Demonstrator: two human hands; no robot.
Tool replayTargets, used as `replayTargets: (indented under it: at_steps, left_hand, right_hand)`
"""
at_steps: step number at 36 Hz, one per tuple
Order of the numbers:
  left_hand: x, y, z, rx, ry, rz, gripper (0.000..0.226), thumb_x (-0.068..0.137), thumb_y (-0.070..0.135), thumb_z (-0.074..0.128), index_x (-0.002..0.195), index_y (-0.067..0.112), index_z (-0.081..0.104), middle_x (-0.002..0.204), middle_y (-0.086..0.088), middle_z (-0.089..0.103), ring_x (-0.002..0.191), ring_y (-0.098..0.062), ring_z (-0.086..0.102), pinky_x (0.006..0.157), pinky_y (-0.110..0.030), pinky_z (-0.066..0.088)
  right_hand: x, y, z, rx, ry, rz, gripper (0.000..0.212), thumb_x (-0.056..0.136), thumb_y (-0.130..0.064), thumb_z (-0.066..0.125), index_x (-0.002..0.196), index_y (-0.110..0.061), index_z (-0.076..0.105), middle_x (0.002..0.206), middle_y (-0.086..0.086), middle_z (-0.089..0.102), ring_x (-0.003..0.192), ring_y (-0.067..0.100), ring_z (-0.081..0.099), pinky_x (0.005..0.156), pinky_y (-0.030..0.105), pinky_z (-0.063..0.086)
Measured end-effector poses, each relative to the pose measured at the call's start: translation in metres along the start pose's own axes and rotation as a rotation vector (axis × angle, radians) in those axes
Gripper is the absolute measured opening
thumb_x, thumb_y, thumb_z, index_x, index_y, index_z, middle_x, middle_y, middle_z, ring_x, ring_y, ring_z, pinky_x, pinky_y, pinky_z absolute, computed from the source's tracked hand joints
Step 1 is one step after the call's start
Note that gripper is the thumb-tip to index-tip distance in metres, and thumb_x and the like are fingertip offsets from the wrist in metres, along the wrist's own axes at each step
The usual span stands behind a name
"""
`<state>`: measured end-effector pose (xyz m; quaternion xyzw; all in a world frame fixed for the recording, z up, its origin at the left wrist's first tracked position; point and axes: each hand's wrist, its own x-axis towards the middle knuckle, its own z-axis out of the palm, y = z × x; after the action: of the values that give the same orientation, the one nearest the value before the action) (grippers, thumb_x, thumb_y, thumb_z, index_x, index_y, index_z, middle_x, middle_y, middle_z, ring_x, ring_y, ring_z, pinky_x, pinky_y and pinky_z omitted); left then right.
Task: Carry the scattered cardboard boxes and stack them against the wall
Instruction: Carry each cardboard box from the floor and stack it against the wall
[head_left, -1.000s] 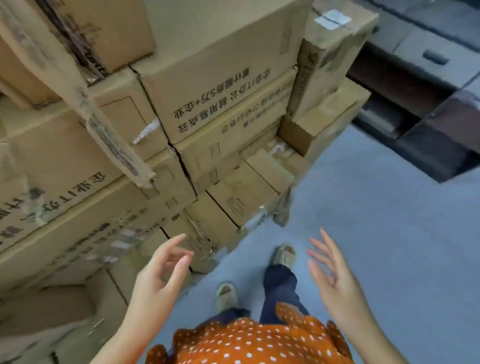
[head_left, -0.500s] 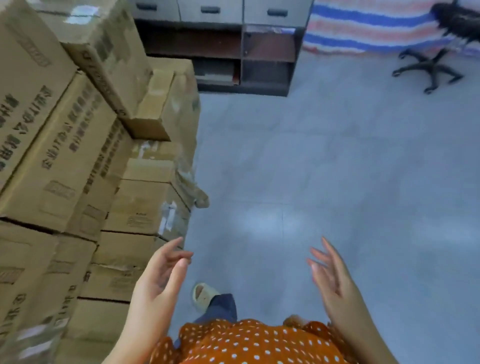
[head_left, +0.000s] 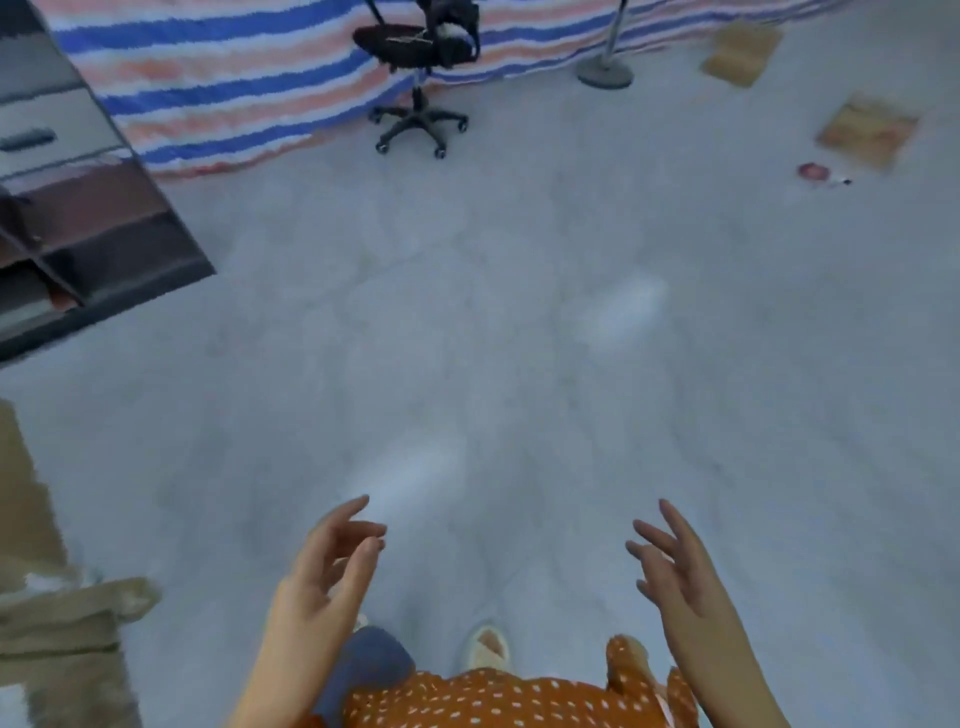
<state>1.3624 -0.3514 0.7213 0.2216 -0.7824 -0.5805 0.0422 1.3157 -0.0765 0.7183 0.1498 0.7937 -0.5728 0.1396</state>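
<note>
Two cardboard boxes lie on the grey floor at the far right: one (head_left: 743, 52) near the striped sheet, another (head_left: 867, 132) a little closer. A blurred edge of the stacked cardboard boxes (head_left: 57, 618) shows at the lower left. My left hand (head_left: 327, 577) hangs in front of me with fingers loosely spread and holds nothing. Level with it and about a body's width away, my right hand (head_left: 675, 571) is empty too, fingers spread. Both hands are far from the boxes on the floor.
A black office chair (head_left: 421, 67) stands at the top centre before a blue, red and white striped sheet (head_left: 223, 83). A stand with a round base (head_left: 605, 75) is beside it. A dark shelf unit (head_left: 78, 218) is at the left. A small red object (head_left: 813, 171) lies on the floor.
The view has swung right, away from the stacked boxes, which now show only at the left edge. The open floor and far boxes have come into view. Both hands stay empty and spread.
</note>
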Motion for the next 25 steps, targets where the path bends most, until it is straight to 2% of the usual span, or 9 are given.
replayTargets:
  at_steps: [5,12,18,21,25]
  left_hand:
    - [0.037,0.028,0.048,0.078,-0.149,0.074,0.039,0.090,-0.002,0.054,0.105,0.033,0.057,0.092,-0.001,0.070,0.083,-0.002,0.066,0.076,-0.005,0.046]
    - [0.100,0.060,0.112,0.123,-0.325,0.125,0.037,0.091,0.001,0.055,0.107,0.034,0.057,0.094,-0.002,0.070,0.089,-0.003,0.065,0.077,-0.003,0.044]
    - [0.178,0.096,0.178,0.117,-0.429,0.174,0.031,0.093,0.011,0.053,0.108,0.038,0.056,0.097,0.008,0.069,0.095,-0.007,0.064,0.076,-0.006,0.045]
    - [0.224,0.120,0.205,0.115,-0.477,0.189,0.029,0.094,0.014,0.053,0.109,0.039,0.055,0.096,0.011,0.068,0.097,-0.008,0.064,0.076,-0.007,0.044]
    - [0.286,0.157,0.235,0.097,-0.500,0.246,0.033,0.093,0.008,0.054,0.111,0.035,0.059,0.102,0.016,0.068,0.092,0.002,0.064,0.078,-0.001,0.043]
  right_hand:
    - [0.010,0.008,-0.034,0.085,0.134,0.079,0.048,0.076,-0.052,0.047,0.122,-0.055,0.034,0.119,-0.024,0.052,0.115,0.010,0.056,0.105,0.045,0.041]
    - [0.041,0.004,-0.066,0.157,0.318,0.164,0.045,0.075,-0.043,0.051,0.117,-0.055,0.040,0.121,-0.017,0.058,0.110,0.006,0.058,0.100,0.044,0.045]
    - [0.111,-0.017,-0.091,0.181,0.421,0.209,0.045,0.075,-0.047,0.050,0.118,-0.055,0.039,0.122,-0.016,0.058,0.108,0.006,0.059,0.101,0.046,0.044]
    - [0.157,-0.037,-0.101,0.182,0.457,0.183,0.039,0.089,-0.036,0.049,0.122,-0.052,0.035,0.124,-0.014,0.056,0.110,0.007,0.058,0.102,0.045,0.044]
    - [0.220,-0.069,-0.115,0.209,0.526,0.138,0.042,0.094,-0.022,0.052,0.122,-0.051,0.039,0.121,-0.017,0.059,0.107,0.006,0.060,0.101,0.046,0.044]
